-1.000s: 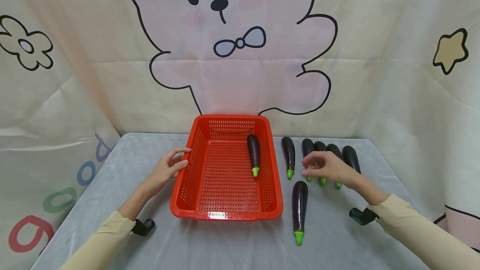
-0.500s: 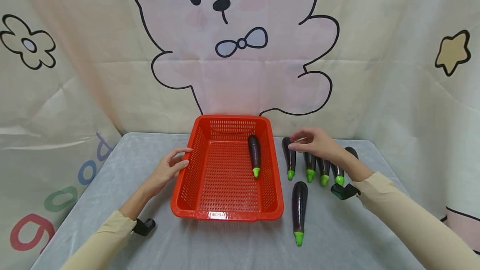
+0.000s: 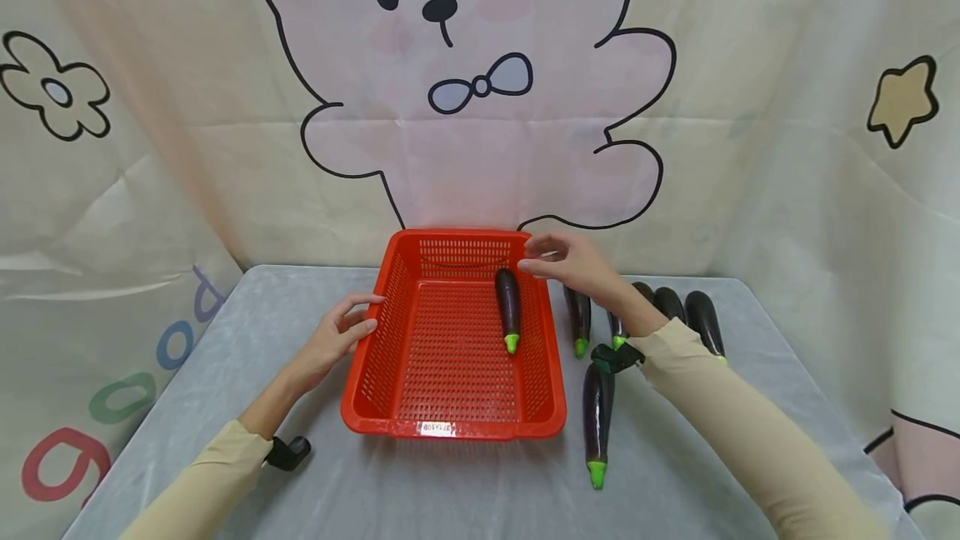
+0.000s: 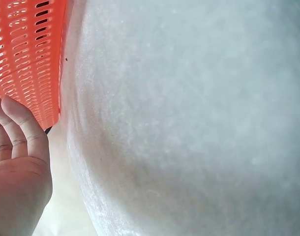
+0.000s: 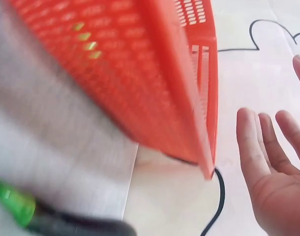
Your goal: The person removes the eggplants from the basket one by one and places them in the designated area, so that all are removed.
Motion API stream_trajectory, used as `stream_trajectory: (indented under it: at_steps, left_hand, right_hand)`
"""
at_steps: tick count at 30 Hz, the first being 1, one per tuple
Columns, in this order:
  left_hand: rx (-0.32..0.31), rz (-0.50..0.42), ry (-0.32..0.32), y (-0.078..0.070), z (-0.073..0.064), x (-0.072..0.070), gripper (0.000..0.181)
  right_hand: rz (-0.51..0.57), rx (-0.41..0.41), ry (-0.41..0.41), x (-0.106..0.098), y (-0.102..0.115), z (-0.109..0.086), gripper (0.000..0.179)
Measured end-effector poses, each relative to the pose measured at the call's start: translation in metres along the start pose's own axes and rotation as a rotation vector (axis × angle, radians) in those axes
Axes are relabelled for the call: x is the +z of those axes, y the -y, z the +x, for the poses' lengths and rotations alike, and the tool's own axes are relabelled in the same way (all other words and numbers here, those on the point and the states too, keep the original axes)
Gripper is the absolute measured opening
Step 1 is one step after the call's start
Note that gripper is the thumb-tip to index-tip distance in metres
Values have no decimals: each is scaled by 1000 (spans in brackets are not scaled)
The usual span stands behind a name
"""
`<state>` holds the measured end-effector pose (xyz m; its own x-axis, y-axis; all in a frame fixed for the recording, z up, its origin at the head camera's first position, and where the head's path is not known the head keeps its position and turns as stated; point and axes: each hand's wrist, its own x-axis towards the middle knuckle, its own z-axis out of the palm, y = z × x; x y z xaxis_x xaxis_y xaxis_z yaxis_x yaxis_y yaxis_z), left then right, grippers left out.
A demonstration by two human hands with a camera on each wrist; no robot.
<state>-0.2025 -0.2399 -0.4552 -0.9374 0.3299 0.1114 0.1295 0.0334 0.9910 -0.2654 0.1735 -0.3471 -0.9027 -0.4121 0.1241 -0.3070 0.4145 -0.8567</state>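
Note:
A red plastic basket (image 3: 453, 373) stands on the grey-covered table, with one dark eggplant (image 3: 507, 302) lying inside along its right wall. At the basket's left rim rests my left hand (image 3: 330, 344); in the left wrist view its fingers (image 4: 23, 118) are extended against the slotted wall. My right hand (image 3: 573, 265) is over the back right corner of the basket, fingers loosely spread and holding nothing. Right of the basket lie an eggplant (image 3: 577, 315) close to the wall and another eggplant (image 3: 597, 419) nearer the front. The right forearm partly hides the row behind it.
Several more eggplants, among them one at the far right (image 3: 702, 319), lie at the table's back right. A cloth backdrop (image 3: 480, 165) with a cartoon bear hangs right behind the table (image 3: 465, 490). Black wrist cameras sit on both cuffs.
My right hand has moved left from above the row of eggplants to the basket's back right corner, empty throughout. The left hand and the eggplants have stayed put.

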Motion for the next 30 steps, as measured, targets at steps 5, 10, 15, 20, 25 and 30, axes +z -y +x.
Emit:
stream_trajectory:
  at_steps: [5,10,15,20,25,30]
  left_hand:
    - [8,1,-4,0,0,0,43]
    - [4,-5,0,1,0,1,43]
    - [10,-9,1,1,-1,0,43]
    - [19,-16,3,1,-3,0,43]
    - [6,-8,1,1,-3,1,44]
    - [11,-10,-2,1,-1,0,43]
  right_hand:
    - [8,-9,-30,18,8,15,48]
    - [20,8,-53,32,12,25,54]
    - [31,34,-68,43,19,33,50]
    - [103,70,-82,52,23,42,53]
    - [158,87,-128,65,18,51,55]
    - [159,110,-229,86,14,54,58]
